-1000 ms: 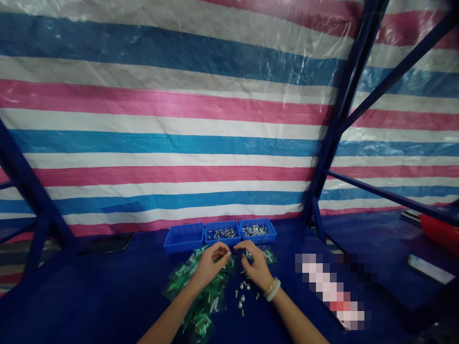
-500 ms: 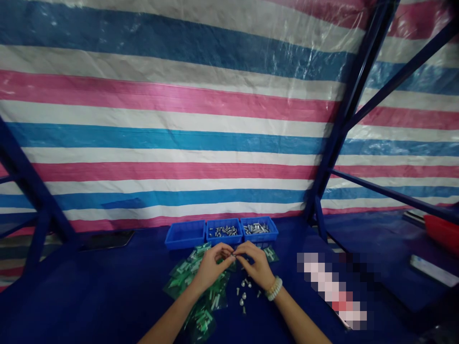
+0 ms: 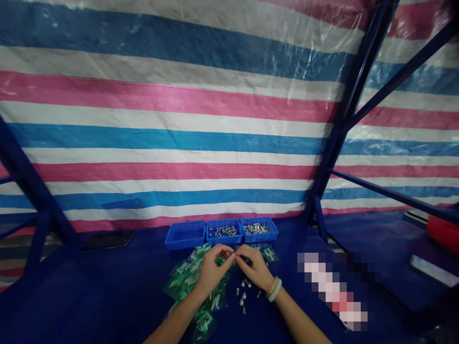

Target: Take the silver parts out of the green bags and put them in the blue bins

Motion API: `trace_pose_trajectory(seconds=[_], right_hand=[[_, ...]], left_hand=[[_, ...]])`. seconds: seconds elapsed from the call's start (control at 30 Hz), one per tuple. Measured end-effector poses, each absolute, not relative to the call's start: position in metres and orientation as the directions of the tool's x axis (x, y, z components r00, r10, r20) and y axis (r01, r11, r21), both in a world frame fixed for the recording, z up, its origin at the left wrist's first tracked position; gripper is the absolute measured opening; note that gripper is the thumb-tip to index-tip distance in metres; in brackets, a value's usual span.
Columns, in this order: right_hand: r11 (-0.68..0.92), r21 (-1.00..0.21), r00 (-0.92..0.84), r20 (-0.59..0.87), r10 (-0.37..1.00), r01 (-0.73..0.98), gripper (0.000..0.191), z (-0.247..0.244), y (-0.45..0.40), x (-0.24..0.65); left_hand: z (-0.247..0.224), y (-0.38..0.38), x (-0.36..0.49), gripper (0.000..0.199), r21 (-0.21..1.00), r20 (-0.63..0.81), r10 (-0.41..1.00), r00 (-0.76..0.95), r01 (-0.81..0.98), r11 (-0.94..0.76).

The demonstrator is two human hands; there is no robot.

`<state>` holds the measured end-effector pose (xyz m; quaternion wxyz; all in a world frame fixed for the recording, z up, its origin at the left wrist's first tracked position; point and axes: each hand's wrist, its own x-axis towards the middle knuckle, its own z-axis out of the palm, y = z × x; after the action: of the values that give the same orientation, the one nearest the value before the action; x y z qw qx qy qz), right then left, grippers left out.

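My left hand and my right hand meet fingertip to fingertip above the table. Thumb and fingers are pinched together on both; whatever sits between them is too small and too covered to make out. Beneath and beside my left hand lies a heap of small clear bags with green and white pieces inside. Several loose metal screws are scattered on the table just below my right hand. Another small bag lies beyond my right hand. A beaded bracelet circles my right wrist.
Behind my hands stand three blue bins: the left bin shows no parts, the middle bin holds screws, the right bin holds metal pieces. A dark flat phone-like object lies left. Blue metal posts frame the striped sheet.
My hands have shifted very slightly, with the fingertips still together. The bins, bags and loose screws look the same.
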<state>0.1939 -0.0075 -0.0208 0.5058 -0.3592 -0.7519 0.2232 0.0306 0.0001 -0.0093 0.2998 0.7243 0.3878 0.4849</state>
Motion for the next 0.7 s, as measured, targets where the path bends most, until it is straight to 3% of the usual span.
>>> trace_pose_trajectory(seconds=[0.17,0.37,0.43,0.53,0.63,0.7], right_hand=[[0.619,-0.742,-0.258,0.565,0.784,0.257,0.022,-0.025,-0.004,0.192],[0.545,-0.798,-0.022,0.559,0.829,0.257,0.022,-0.025,0.002,0.202],[0.523,-0.81,0.105,0.564,0.819,0.265,0.02,-0.027,0.005,0.208],[0.487,-0.834,0.269,0.547,0.792,0.261,0.019,-0.03,0.009,0.216],[0.464,-0.855,0.33,0.518,0.789,0.231,0.018,-0.03,0.01,0.218],[0.467,-0.856,0.328,0.516,0.791,0.22,0.018,-0.03,0.009,0.216]], left_hand=[[0.001,0.018,0.028,0.008,0.621,0.625,0.744,0.237,0.426,-0.658],[0.031,0.068,0.03,0.014,0.474,0.684,0.686,0.25,0.563,-0.677],[0.03,0.069,0.034,0.015,0.421,0.632,0.694,0.346,0.599,-0.682],[0.016,0.051,0.043,0.013,0.328,0.414,0.693,0.59,0.614,-0.718],[0.0,0.031,0.053,0.015,0.271,0.196,0.644,0.74,0.59,-0.761],[-0.006,0.024,0.057,0.013,0.268,0.135,0.626,0.768,0.58,-0.769]])
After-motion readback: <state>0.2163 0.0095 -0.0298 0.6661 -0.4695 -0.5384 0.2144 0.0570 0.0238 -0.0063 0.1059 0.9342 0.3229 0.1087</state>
